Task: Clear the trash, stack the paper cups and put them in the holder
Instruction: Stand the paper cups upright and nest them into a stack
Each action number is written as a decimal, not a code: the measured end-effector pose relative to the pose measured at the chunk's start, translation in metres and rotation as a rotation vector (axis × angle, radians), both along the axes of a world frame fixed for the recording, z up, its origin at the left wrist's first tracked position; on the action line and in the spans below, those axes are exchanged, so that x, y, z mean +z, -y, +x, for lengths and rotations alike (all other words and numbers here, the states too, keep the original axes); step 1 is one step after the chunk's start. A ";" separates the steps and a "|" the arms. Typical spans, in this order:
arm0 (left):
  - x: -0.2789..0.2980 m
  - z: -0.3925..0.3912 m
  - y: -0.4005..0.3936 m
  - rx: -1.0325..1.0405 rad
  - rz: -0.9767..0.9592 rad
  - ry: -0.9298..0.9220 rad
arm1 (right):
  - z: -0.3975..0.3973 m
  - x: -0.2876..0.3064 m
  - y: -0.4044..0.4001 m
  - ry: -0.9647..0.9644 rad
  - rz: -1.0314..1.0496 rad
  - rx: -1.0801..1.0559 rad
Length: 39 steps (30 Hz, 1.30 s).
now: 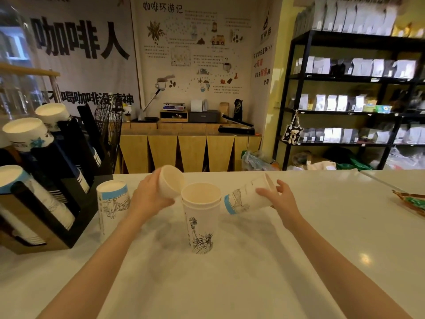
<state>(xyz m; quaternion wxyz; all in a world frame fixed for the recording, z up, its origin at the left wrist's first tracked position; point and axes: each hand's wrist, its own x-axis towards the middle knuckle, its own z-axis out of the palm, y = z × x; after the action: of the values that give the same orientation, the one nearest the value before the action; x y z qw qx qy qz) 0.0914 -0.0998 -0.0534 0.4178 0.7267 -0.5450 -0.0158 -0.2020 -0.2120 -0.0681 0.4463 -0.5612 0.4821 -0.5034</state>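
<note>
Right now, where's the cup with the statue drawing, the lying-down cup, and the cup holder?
White paper statue cup [200, 223]: head view, side wall.
Tipped blue-banded paper cup [243, 199]: head view, side.
Black cup holder [76, 192]: head view, front frame.

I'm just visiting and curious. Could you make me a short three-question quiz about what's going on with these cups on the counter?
1. True or false: the stack of cups in the middle of the counter stands upright with its mouth up.
2. Which hand holds the plain cup tilted beside that stack? A) left hand B) right hand
3. Fill in: the upside-down cup stands beside the black cup ____ at the counter's left.

Key: 1 true; 2 A; 3 holder.
</note>
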 end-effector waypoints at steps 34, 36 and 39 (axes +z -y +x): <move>0.078 -0.070 -0.038 -0.374 -0.364 -0.482 | 0.045 0.155 -0.059 0.957 -0.158 0.531; 0.076 -0.068 -0.038 -0.341 -0.339 -0.465 | 0.046 0.150 -0.058 0.934 -0.136 0.528; 0.077 -0.066 -0.037 -0.319 -0.295 -0.423 | 0.047 0.146 -0.056 0.904 -0.104 0.533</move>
<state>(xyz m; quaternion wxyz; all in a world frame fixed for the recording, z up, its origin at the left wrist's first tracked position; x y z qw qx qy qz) 0.0250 -0.0626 0.0238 0.6154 0.5441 -0.5495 -0.1528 -0.1548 -0.1564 0.0780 0.6939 -0.4128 0.0564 -0.5874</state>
